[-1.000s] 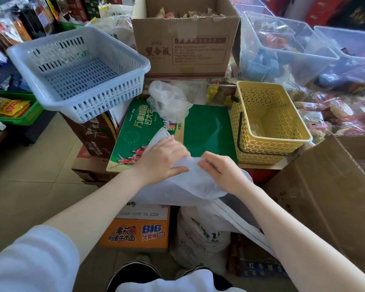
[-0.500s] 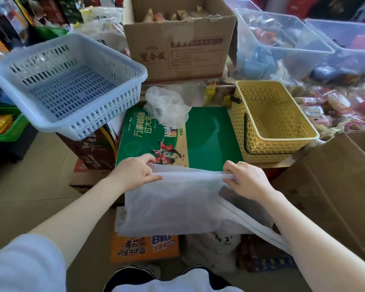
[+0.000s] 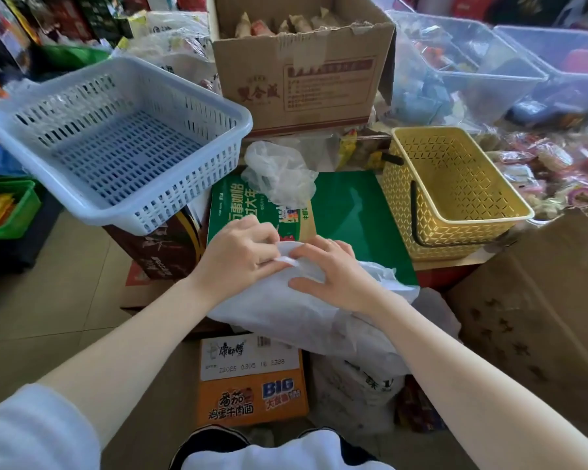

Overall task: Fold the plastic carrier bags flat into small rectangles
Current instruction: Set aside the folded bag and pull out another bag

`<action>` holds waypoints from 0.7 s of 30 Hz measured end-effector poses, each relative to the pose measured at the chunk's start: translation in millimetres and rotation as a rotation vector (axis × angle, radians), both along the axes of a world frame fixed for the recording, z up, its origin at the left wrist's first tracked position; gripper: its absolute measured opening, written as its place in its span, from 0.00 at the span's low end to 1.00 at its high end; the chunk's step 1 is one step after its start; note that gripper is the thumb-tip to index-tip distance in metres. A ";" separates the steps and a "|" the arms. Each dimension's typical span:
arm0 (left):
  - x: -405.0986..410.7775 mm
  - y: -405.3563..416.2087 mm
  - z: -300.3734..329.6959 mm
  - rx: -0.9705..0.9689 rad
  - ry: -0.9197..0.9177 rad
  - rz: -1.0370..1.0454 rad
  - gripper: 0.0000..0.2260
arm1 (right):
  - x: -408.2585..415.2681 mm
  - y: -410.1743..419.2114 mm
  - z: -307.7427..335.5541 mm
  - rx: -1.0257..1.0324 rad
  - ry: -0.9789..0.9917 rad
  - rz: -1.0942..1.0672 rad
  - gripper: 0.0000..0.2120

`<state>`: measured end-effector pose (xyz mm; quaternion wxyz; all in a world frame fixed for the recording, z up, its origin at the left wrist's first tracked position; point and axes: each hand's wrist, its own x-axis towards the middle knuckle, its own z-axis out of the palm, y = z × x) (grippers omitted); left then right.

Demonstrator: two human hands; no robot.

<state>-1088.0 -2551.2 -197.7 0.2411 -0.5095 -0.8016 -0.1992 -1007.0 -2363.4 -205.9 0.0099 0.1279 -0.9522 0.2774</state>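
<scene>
A white plastic carrier bag (image 3: 286, 310) lies bunched over the near edge of a green carton (image 3: 347, 212). My left hand (image 3: 238, 256) pinches the bag's top edge between thumb and fingers. My right hand (image 3: 330, 273) meets it at the same edge, fingers curled on the plastic and thumb spread over the bag. A second, crumpled clear bag (image 3: 279, 174) sits at the far end of the green carton.
A pale blue slotted basket (image 3: 116, 144) stands at the left, a yellow basket (image 3: 455, 191) at the right, a brown cardboard box (image 3: 299, 69) behind. Clear bins (image 3: 472, 59) of packets fill the back right. A large cardboard flap (image 3: 537, 300) lies at the right; an orange noodle carton (image 3: 252, 381) sits below.
My hands, held apart with the bag's top edge stretched between them, have come together at the middle. The bag has gathered into a narrower bunch.
</scene>
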 end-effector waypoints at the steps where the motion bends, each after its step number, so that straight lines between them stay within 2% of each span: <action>1: -1.0 -3.0 2.0 0.003 -0.002 -0.003 0.20 | -1.3 -0.9 -1.3 0.021 0.028 -0.009 0.25; 5: -10.9 -23.5 -9.1 -0.055 -0.075 -0.008 0.25 | 0.0 12.7 -9.7 0.142 -0.084 -0.038 0.17; 9: -19.2 -44.3 -37.7 -0.204 -0.078 0.086 0.30 | 6.3 26.7 -15.9 0.199 -0.164 -0.103 0.17; 14: -15.3 -48.5 -46.4 -0.328 -0.194 0.265 0.24 | 13.1 18.0 -16.5 0.081 -0.223 -0.129 0.16; 17: -2.0 -18.7 -30.2 -0.311 -0.252 0.122 0.27 | 13.0 0.6 -9.9 0.041 -0.171 -0.120 0.15; 20: 7.8 16.1 -14.5 -0.348 -0.551 -0.055 0.28 | 13.4 -8.9 -2.0 -0.010 -0.114 -0.126 0.01; 21: 8.7 23.9 -14.4 -0.381 -0.617 -0.066 0.24 | 14.5 -8.3 -0.8 -0.001 -0.098 -0.142 0.04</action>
